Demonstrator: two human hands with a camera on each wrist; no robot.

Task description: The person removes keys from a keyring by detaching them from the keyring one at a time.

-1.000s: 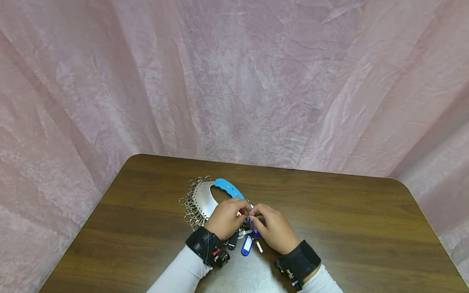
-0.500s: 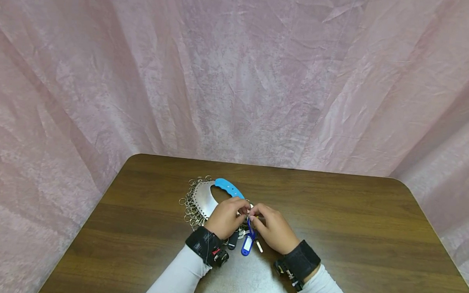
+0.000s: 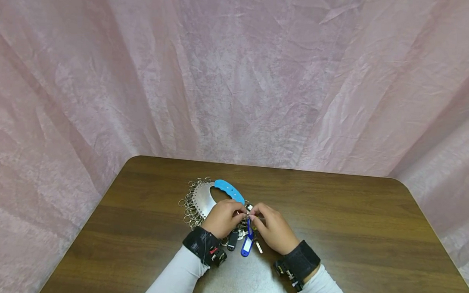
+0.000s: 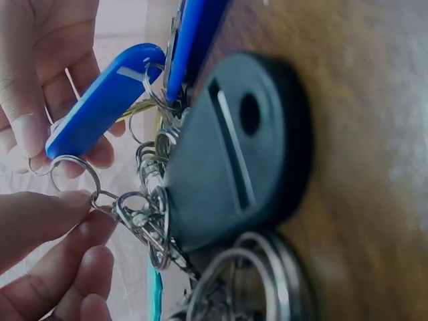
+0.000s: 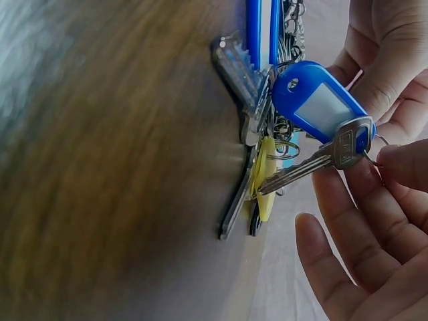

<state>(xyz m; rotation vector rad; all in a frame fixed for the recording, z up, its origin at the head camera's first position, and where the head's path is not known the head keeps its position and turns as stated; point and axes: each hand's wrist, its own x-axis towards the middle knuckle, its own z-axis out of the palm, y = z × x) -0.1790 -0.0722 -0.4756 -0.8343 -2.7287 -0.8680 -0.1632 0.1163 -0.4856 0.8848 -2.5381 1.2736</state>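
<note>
A crescent metal plate (image 3: 202, 198) with a blue handle (image 3: 230, 190) lies on the table, small rings and clips along its edge. My left hand (image 3: 223, 217) covers part of it; thumb and finger pinch a small link at the end of a clip, joined to a thin metal ring (image 4: 97, 179) in the left wrist view. My right hand (image 3: 272, 227) pinches a key ring between thumb and fingertips. From that ring hang a blue key tag (image 5: 321, 100) with a white label and a silver key (image 5: 344, 148). The fingertips of both hands nearly meet.
Below the hands lie a black fob (image 3: 232, 241), another blue tag (image 3: 247, 246) and a key (image 3: 259, 247). A yellow tag (image 5: 265, 180) and more keys (image 5: 234, 73) cluster close by. The wooden table (image 3: 351, 232) ends at a pink curtain (image 3: 237, 77).
My left hand has shifted slightly left and down, so a little more of the blue handle's end shows. My right hand stays almost still, pinching throughout.
</note>
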